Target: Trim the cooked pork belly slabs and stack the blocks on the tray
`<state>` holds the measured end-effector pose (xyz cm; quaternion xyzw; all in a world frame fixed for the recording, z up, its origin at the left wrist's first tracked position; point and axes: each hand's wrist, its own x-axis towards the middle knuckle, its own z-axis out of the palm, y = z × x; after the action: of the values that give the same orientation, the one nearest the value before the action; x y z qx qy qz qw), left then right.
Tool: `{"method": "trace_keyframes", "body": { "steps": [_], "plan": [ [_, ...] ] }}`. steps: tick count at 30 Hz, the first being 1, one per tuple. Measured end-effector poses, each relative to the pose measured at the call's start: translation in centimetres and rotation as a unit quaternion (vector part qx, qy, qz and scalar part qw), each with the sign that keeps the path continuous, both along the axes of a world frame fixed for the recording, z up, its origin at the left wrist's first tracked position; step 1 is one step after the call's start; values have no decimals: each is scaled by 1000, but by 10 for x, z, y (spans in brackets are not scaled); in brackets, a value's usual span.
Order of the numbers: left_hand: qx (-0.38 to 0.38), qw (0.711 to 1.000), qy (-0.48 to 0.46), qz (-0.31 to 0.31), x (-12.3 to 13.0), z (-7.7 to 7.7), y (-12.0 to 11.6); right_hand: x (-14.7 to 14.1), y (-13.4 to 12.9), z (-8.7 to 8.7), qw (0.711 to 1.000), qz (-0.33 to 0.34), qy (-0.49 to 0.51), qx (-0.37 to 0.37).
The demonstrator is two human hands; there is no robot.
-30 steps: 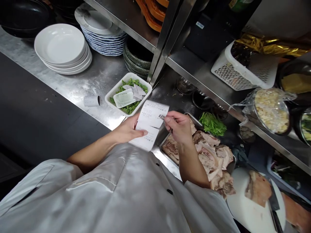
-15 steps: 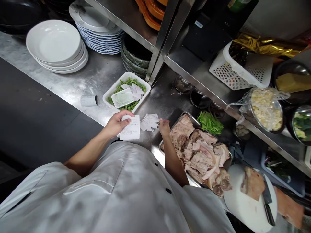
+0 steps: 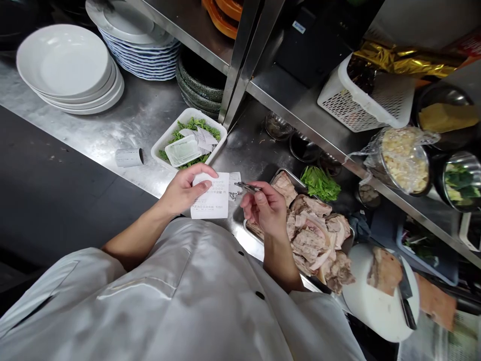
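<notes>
My left hand (image 3: 182,190) pinches a white printed receipt (image 3: 209,203) by its upper left edge, thumb on top. In my right hand (image 3: 269,209), between bent fingers and thumb, a small metal clip (image 3: 246,186) points toward the receipt. Just past the receipt's right edge, another paper slip (image 3: 235,177) shows, with a few small metal clips (image 3: 235,194) by it; the receipt hides the rest there. Beyond my left hand stands a white tray (image 3: 155,149) of green leaves, with a smaller plastic tub (image 3: 183,151) and paper slips lying on them.
Stacked white plates (image 3: 62,60), blue-edged plates (image 3: 139,50) and dark bowls (image 3: 201,82) line the counter. At right lie a pan of cooked meat (image 3: 315,235), green leaves (image 3: 320,183), and a white board (image 3: 370,306) with a knife (image 3: 408,306). A metal shelf (image 3: 300,118) overhangs.
My right hand has turned and lifted nearer, now showing the metal clip in its fingers. The receipt in my left hand has shifted right, covering most of the loose slips. The view has shifted slightly.
</notes>
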<state>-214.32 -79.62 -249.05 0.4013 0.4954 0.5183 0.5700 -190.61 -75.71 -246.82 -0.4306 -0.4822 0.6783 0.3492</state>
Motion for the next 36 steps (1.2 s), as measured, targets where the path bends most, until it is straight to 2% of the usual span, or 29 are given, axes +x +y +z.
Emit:
{"method": "trace_keyframes", "body": {
  "steps": [3,7,13,17,20,22,23,26,27,28,30,31,33,36],
  "plan": [
    [61,997,50,-4,-3,23,-1,-5,-10,11,1000,7,-1,24],
    [122,984,126,-18,-8,39,-4,-15,-16,6,999,-20,20,30],
    [177,958,226,-10,-7,30,-4,-24,-18,2,999,-42,28,-18],
    [162,951,262,-29,-1,25,-5,-24,-21,0,999,-33,5,-4],
    [135,959,248,-28,10,15,-4,-22,-23,-15,999,-17,-37,19],
    [98,970,223,3,20,-7,2,-15,-18,-37,997,-6,-70,18],
    [72,977,201,17,24,-24,5,-10,-12,-52,996,-13,-87,14],
    [-54,990,129,15,33,-93,18,14,20,-110,977,-100,-186,19],
    [-106,985,135,1,35,-118,23,22,34,-131,959,-121,-256,31],
    [-142,973,180,-17,36,-141,26,30,48,-150,932,-116,-339,46],
    [-187,939,282,-57,39,-177,34,41,74,-184,886,-75,-452,63],
    [-202,923,320,-70,42,-189,39,43,84,-198,873,-55,-481,64],
    [-230,904,352,-84,50,-205,50,41,97,-220,864,-37,-499,55],
    [-276,884,366,-96,70,-215,69,30,97,-242,853,-20,-520,45]
  ]
}}
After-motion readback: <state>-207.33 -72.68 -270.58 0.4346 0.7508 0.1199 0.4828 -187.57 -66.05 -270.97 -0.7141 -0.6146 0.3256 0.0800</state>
